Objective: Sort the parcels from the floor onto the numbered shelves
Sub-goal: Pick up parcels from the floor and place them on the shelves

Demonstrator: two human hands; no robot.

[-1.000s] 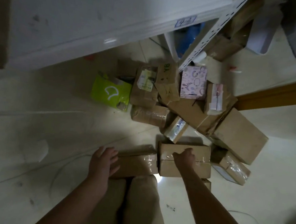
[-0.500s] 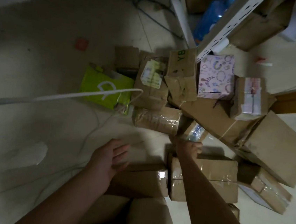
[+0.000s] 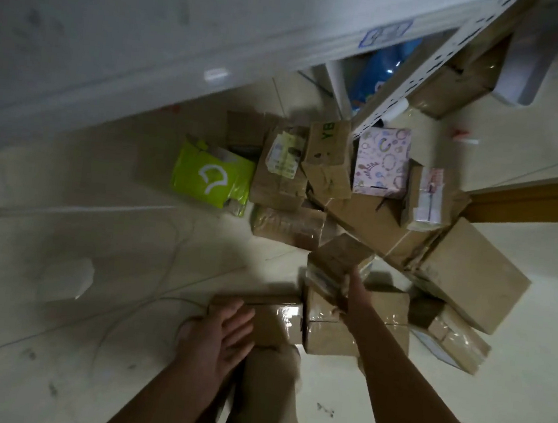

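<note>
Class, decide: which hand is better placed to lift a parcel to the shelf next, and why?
Right. The right hand grips a small box, tilted above the pile. The left hand is open, fingers straight, over a taped box, holding nothing.

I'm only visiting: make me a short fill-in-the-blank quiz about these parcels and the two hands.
The right hand grips a small brown box; the left hand holds ___.
The soft mailer bag is bright ___.
The patterned box beside the shelf post is ___.
Missing words: nothing; green; pink.
</note>
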